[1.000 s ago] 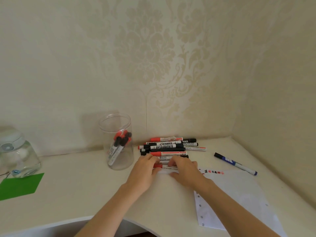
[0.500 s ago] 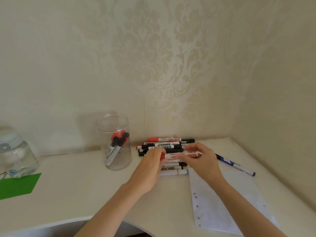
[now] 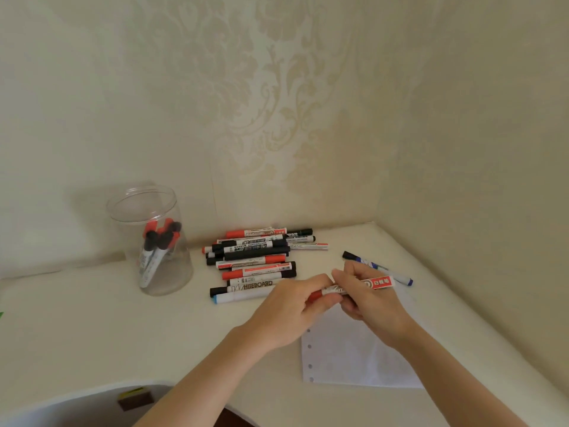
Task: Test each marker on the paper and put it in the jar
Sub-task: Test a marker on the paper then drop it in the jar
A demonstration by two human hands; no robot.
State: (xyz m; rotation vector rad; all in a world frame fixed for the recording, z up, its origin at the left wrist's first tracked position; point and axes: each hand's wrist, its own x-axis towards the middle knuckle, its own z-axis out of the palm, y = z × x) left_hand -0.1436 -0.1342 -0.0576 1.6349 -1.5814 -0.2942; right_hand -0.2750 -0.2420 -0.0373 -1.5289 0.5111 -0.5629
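A red marker [image 3: 354,288] with a white label and a red band of white characters is held level above the top edge of the paper [image 3: 354,355], close to the table [image 3: 92,328]. Its red cap end is pinched by the left hand [image 3: 292,309], fingers curled round it; the barrel is gripped by the right hand [image 3: 369,297], so both hands are clamped on the same marker, touching each other. The label's middle is hidden by the fingers. The white sheet, with punched holes down its left edge, is partly covered by the right forearm. A pile of markers [image 3: 255,263], red, black and one blue-tipped, is seen just beyond the hands. A clear jar [image 3: 151,238] with several red and black markers leaning inside is set upright left of the pile. A blue marker [image 3: 377,268] is laid apart near the right wall, partly hidden by the right hand.
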